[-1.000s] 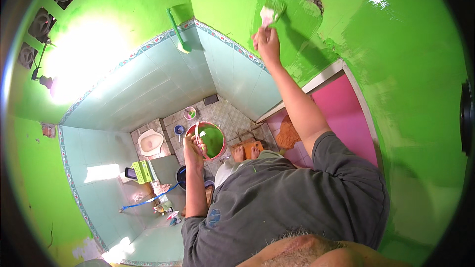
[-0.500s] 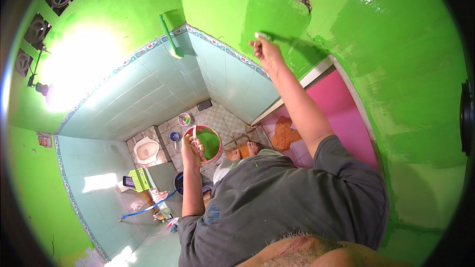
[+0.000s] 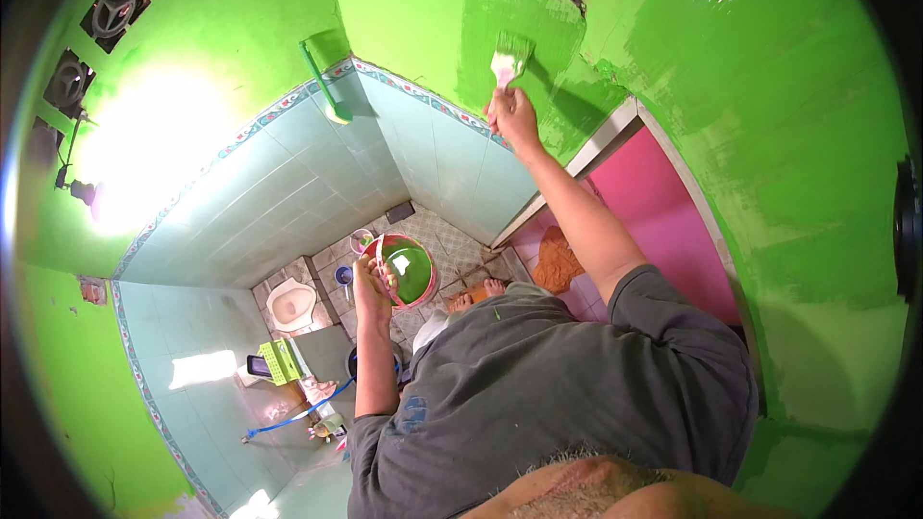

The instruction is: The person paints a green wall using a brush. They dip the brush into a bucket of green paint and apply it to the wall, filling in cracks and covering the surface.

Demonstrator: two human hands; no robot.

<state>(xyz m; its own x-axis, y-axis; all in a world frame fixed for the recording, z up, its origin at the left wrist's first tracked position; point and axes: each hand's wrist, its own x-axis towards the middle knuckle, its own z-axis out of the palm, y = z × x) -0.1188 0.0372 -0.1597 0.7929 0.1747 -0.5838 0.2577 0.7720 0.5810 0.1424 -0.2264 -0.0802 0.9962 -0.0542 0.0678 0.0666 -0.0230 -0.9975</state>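
The right hand [image 3: 514, 120] is up high and holds a paintbrush [image 3: 504, 72] by its handle. The bristles point up at a dark green patch [image 3: 481, 24] on the wall [image 3: 385, 0]. I can't tell if they touch it. The left hand [image 3: 370, 284] is down low, with its fingers curled around the pale handle of a red bucket [image 3: 436, 279]. Green paint [image 3: 418, 281] is inside the bucket. I can't tell if the bucket hangs or sits on the floor [image 3: 447, 238]. A blue dipper [image 3: 343, 275] is near the bucket, on its left. A squat toilet [image 3: 291, 308] is farther left. An orange cloth [image 3: 555, 264] lies by the pink door [image 3: 654, 202].
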